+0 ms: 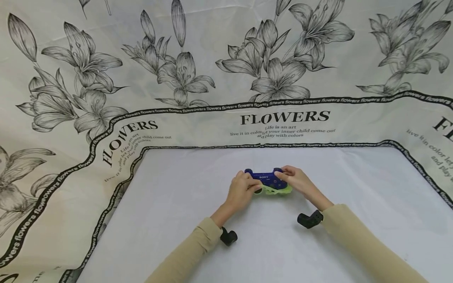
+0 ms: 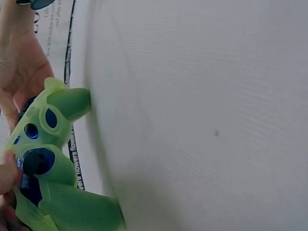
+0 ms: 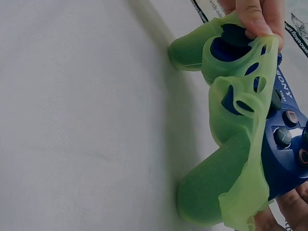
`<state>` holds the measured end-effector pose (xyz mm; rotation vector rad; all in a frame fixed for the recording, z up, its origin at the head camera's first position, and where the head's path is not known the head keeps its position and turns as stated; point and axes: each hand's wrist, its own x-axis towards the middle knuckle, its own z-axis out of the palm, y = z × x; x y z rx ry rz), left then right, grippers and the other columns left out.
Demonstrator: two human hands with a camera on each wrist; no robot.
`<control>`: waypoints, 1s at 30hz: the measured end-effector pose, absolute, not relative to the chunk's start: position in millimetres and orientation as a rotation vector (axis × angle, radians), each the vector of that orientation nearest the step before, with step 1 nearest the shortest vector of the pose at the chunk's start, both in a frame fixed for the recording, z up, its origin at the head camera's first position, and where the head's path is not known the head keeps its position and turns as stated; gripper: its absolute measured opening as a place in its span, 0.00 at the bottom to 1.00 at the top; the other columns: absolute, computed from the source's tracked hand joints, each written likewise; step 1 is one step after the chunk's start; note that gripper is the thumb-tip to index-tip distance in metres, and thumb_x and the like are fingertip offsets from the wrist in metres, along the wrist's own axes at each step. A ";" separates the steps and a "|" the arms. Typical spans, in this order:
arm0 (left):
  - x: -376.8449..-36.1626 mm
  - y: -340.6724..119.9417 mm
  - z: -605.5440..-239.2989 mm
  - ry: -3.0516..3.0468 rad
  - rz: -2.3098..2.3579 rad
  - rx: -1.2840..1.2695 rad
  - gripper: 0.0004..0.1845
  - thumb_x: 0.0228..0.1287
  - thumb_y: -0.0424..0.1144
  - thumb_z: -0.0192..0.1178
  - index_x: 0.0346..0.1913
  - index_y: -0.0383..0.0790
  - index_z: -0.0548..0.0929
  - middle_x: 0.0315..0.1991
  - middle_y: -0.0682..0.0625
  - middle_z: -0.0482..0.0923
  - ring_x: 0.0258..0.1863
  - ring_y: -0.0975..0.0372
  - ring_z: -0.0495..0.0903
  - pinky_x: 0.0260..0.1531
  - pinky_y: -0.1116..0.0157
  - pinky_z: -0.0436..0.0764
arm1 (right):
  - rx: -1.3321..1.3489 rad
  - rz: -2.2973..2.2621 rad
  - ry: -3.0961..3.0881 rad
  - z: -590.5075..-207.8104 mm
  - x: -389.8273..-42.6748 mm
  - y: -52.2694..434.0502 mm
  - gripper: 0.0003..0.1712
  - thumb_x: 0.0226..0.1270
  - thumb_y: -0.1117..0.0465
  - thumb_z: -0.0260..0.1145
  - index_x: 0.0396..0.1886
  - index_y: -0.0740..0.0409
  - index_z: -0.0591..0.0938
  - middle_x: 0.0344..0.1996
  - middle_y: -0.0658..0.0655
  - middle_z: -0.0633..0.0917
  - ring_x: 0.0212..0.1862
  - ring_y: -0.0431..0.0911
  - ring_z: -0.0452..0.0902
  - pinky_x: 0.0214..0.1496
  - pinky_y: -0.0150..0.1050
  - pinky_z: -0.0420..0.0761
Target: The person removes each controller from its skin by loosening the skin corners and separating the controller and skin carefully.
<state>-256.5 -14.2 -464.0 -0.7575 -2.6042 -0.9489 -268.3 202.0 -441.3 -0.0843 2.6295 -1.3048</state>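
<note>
A blue Sony game controller is held between both hands over the white table. A translucent green silicone cover wraps its two grips, while the face with the buttons on the right side sticks out past the cover's edge. My left hand grips the controller's left end, its thumb pressing the cover's rim near a thumbstick. At the right end, my right hand holds the controller by its upper corner, thumb on the front and fingers behind. Through holes in the cover, blue shell shows in the left wrist view.
White cloth covers the table. Behind it hangs a flower-printed fabric with black lettered bands. A black camera mount sits on each wrist, one at the left cuff and one at the right cuff.
</note>
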 end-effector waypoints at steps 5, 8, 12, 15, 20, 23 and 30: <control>-257.3 -16.2 -467.6 -2.538 -1.029 -0.816 0.09 0.63 0.41 0.61 0.37 0.42 0.88 0.34 0.52 0.84 0.30 0.65 0.68 0.32 0.74 0.67 | -0.106 -1.311 2.652 -442.5 -267.7 205.1 0.31 0.72 0.44 0.55 0.56 0.69 0.73 0.55 0.73 0.78 0.56 0.62 0.75 0.55 0.53 0.76; -257.2 -18.0 -470.7 -2.503 -1.073 -0.829 0.08 0.63 0.41 0.60 0.37 0.42 0.87 0.35 0.52 0.85 0.31 0.64 0.68 0.33 0.73 0.67 | -0.103 -1.327 2.647 -442.7 -267.7 204.9 0.30 0.71 0.44 0.55 0.54 0.68 0.74 0.53 0.72 0.79 0.55 0.60 0.75 0.55 0.51 0.76; -259.5 -22.7 -475.5 -2.461 -1.102 -0.876 0.08 0.64 0.40 0.59 0.36 0.42 0.86 0.35 0.52 0.84 0.32 0.64 0.68 0.35 0.72 0.68 | -0.084 -1.343 2.622 -441.2 -267.5 202.2 0.31 0.71 0.44 0.55 0.55 0.68 0.73 0.55 0.73 0.78 0.57 0.62 0.74 0.57 0.53 0.75; -262.9 -27.3 -478.1 -2.445 -1.107 -0.945 0.07 0.65 0.40 0.59 0.36 0.42 0.86 0.37 0.53 0.85 0.33 0.64 0.69 0.37 0.71 0.68 | -0.073 -1.344 2.607 -438.8 -267.1 199.7 0.31 0.72 0.44 0.55 0.56 0.69 0.72 0.56 0.73 0.78 0.57 0.62 0.74 0.57 0.54 0.74; -266.7 -35.7 -475.5 -2.465 -1.129 -1.058 0.08 0.64 0.39 0.60 0.38 0.42 0.87 0.41 0.53 0.86 0.33 0.64 0.69 0.36 0.73 0.68 | -0.073 -1.341 2.597 -434.9 -268.4 199.6 0.32 0.72 0.45 0.55 0.58 0.69 0.71 0.57 0.73 0.76 0.59 0.63 0.72 0.59 0.56 0.73; -267.4 -40.9 -471.3 -2.513 -1.135 -1.121 0.07 0.65 0.39 0.59 0.39 0.43 0.87 0.39 0.53 0.86 0.33 0.65 0.68 0.36 0.74 0.67 | -0.078 -1.337 2.594 -434.3 -268.9 200.7 0.32 0.72 0.45 0.56 0.60 0.69 0.70 0.60 0.75 0.74 0.62 0.65 0.70 0.62 0.58 0.72; -268.3 -46.6 -471.8 -2.533 -0.969 -1.232 0.07 0.63 0.39 0.61 0.39 0.43 0.87 0.36 0.54 0.86 0.36 0.64 0.73 0.40 0.72 0.73 | -0.064 -1.354 2.579 -438.8 -268.0 203.2 0.32 0.71 0.45 0.57 0.60 0.68 0.71 0.60 0.74 0.74 0.63 0.65 0.70 0.62 0.59 0.71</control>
